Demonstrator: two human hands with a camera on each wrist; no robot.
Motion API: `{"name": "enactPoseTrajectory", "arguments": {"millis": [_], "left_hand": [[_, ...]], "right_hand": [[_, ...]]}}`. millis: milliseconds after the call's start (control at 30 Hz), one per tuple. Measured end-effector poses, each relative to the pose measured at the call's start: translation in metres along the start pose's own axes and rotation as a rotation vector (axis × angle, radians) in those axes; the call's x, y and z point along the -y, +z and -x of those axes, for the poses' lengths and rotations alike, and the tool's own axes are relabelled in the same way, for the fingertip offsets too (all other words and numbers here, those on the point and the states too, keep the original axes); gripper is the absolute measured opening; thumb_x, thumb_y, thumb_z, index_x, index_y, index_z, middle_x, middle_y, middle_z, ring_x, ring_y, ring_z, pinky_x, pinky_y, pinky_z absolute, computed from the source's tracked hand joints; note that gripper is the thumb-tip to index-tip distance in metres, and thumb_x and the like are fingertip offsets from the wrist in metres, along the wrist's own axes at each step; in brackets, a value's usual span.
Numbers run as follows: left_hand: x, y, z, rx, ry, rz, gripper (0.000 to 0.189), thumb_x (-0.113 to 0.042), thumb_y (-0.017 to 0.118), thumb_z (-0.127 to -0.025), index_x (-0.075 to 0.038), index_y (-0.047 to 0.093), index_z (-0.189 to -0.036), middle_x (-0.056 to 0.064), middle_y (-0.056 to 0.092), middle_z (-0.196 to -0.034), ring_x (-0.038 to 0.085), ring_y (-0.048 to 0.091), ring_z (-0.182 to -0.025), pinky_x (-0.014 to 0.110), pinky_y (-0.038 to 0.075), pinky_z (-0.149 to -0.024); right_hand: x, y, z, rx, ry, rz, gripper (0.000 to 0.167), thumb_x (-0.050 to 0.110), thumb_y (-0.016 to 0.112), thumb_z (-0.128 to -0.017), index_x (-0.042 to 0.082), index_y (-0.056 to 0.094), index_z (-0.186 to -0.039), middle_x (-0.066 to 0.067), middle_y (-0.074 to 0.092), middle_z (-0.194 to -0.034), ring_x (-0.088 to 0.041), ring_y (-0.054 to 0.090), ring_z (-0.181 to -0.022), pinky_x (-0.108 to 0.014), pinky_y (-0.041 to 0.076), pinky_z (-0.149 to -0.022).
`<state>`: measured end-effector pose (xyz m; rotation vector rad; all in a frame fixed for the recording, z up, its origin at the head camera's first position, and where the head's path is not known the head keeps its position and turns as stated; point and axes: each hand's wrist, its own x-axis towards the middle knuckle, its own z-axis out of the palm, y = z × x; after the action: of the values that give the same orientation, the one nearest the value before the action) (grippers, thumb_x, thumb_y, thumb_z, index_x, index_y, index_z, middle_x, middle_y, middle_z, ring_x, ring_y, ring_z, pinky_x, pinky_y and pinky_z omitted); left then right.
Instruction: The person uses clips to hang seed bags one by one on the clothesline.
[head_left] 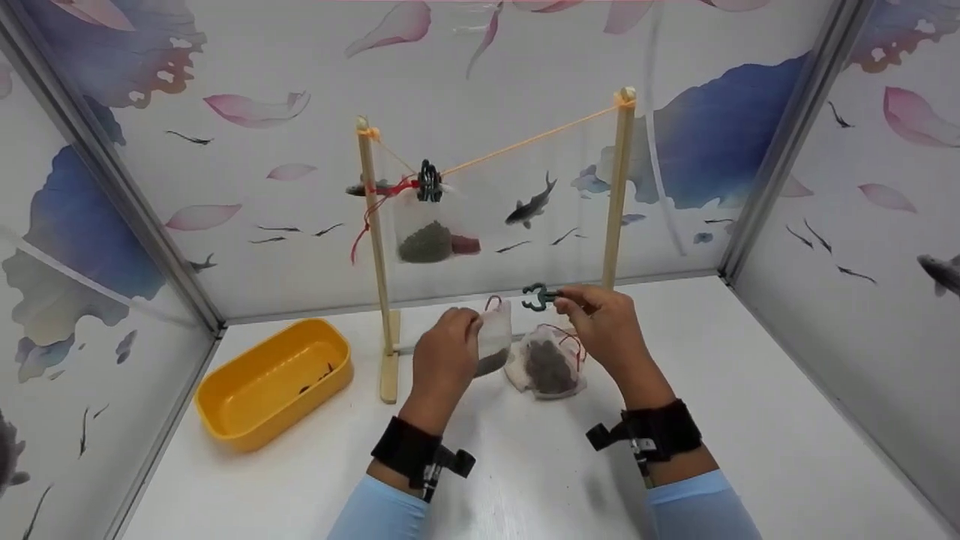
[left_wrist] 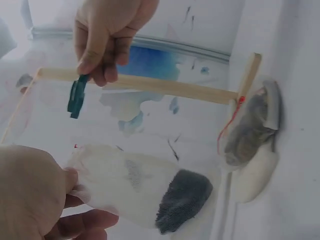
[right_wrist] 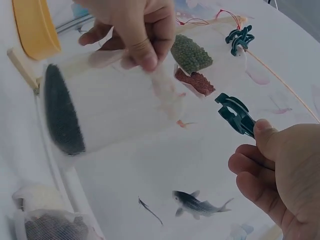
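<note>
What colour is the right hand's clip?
The clip is dark green, showing best in the right wrist view.

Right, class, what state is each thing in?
White mesh bag with dark filling: held up by left hand.
Green plastic clip: pinched by right hand, jaws apart.
Orange string: tied to both upright wooden posts, sagging.
Green clip cluster: on the string.
Green-filled mesh bag: hanging.
Red-filled mesh bag: hanging.
Grey-filled mesh bag: lying on the white table.
Pale mesh bag: lying beside it.
Yellow rectangular tub: upright, uncovered, small dark items inside.

We see a held bag (right_wrist: 107, 105) of sheer mesh cloth. The held clip (left_wrist: 76, 97) looks smooth plastic, the posts (head_left: 619, 187) matt wood.
</note>
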<state>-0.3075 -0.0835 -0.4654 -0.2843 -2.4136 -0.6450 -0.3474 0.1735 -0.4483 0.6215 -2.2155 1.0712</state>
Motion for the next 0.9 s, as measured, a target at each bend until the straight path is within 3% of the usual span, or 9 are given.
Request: {"name": "enactPoseTrajectory", "arguments": {"millis": [133,367,600,700,900], "left_hand": [[-0.005,-0.019,-0.029,-0.080,0.026,0.029,0.018,-0.020,0.070,-0.114,-0.005,0.080,-0.112,0.009,0.081,-0.103,0.026,0.081,-0.088,0.044,0.066,-0.073],[-0.019,-0.052,-0.084,-0.160,0.011,0.024,0.027,-0.024,0.064,-0.118,-0.002,0.079,-0.117,0.013,0.081,-0.099,0.026,0.076,-0.082,0.044,0.066,-0.073],[-0.024,-0.062,-0.120,-0.228,-0.016,0.052,0.027,-0.023,0.061,-0.119,-0.001,0.078,-0.118,0.015,0.081,-0.101,0.028,0.080,-0.087,0.045,0.067,-0.076],[-0.026,-0.063,-0.129,-0.233,-0.031,0.053,0.027,-0.021,0.060,-0.120,0.000,0.077,-0.118,0.017,0.081,-0.101,0.029,0.079,-0.086,0.046,0.066,-0.074],[-0.028,-0.063,-0.138,-0.231,-0.080,0.042,0.027,-0.020,0.058,-0.120,0.000,0.075,-0.119,0.017,0.083,-0.106,0.029,0.080,-0.088,0.046,0.066,-0.077]], "right_hand": [[0.012,-0.012,-0.027,0.003,-0.047,0.031,0.022,0.014,0.081,-0.105,-0.001,0.084,-0.121,-0.013,0.086,-0.102,-0.028,0.083,-0.090,-0.042,0.069,-0.080],[0.053,-0.036,-0.103,0.005,-0.210,0.106,0.024,0.017,0.076,-0.110,-0.003,0.083,-0.121,-0.018,0.085,-0.105,-0.034,0.082,-0.092,-0.050,0.068,-0.081],[0.094,-0.044,-0.171,-0.017,-0.319,0.222,0.024,0.015,0.071,-0.113,-0.005,0.081,-0.121,-0.022,0.082,-0.110,-0.038,0.081,-0.103,-0.050,0.067,-0.092],[0.107,-0.042,-0.193,0.027,-0.290,0.278,0.024,0.014,0.068,-0.114,-0.005,0.080,-0.122,-0.023,0.082,-0.115,-0.039,0.080,-0.112,-0.050,0.066,-0.101],[0.112,-0.032,-0.219,0.234,-0.155,0.341,0.024,0.013,0.066,-0.116,-0.001,0.081,-0.127,-0.020,0.082,-0.126,-0.039,0.077,-0.123,-0.050,0.062,-0.110]]}}
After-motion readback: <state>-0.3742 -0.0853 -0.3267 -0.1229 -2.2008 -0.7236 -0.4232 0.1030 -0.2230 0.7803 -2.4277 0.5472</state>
